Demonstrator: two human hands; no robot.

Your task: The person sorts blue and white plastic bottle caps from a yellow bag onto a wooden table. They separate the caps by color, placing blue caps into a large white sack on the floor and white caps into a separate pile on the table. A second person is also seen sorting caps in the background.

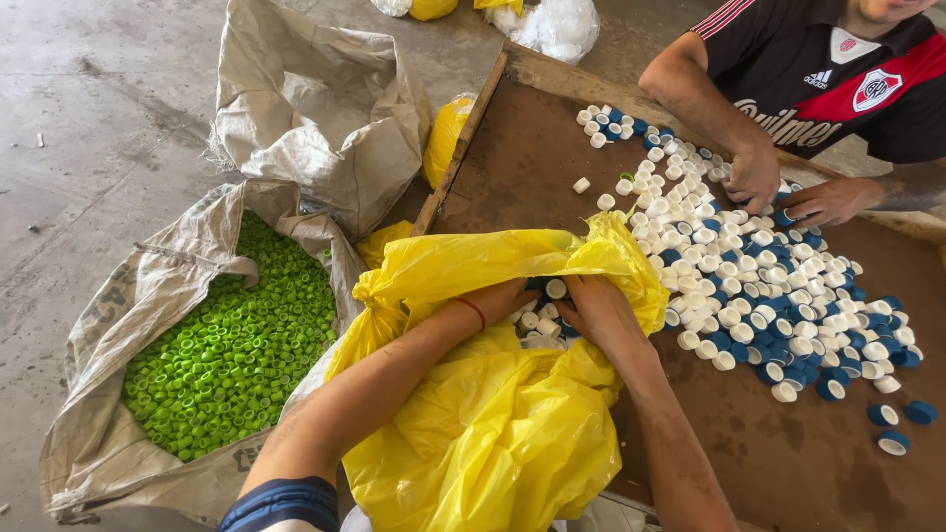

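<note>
Yellow bag [493, 433]: thin plastic, crumpled, draped over the near-left edge of the brown table [788, 453], mouth turned toward the heap of caps; soft and limp, likely slippery, apt to sag or tear if pulled by a single fold.
Caps in the bag [540, 313]: a few white and blue ones visible in the bag's mouth, between the two hands; small, hard, light singly, prone to roll and scatter.
Left hand [503, 296]: inside the mouth of the yellow bag, fingers curled down among the caps; closed on anything or not, impossible to tell, fingertips hidden by the plastic.
Right hand [601, 313]: just right of the left hand, at the bag's mouth, palm down, fingers bent over the caps; grasp likewise unclear.
Best hold, as a judgement: bunched rim of the yellow bag, gathered in both hands, with the weight of the contents supported from beneath rather than hung from the film.
Cap heap [769, 286]: right of the yellow bag, spread loose across the table, white mixed with blue.
Other person's hands [788, 187]: beyond the heap, far side from the yellow bag, resting on the caps.
Green caps [232, 345]: left of the yellow bag, filling an open woven sack [99, 443] on the floor.
Second sack [315, 108]: beyond the green caps, slumped.
</note>
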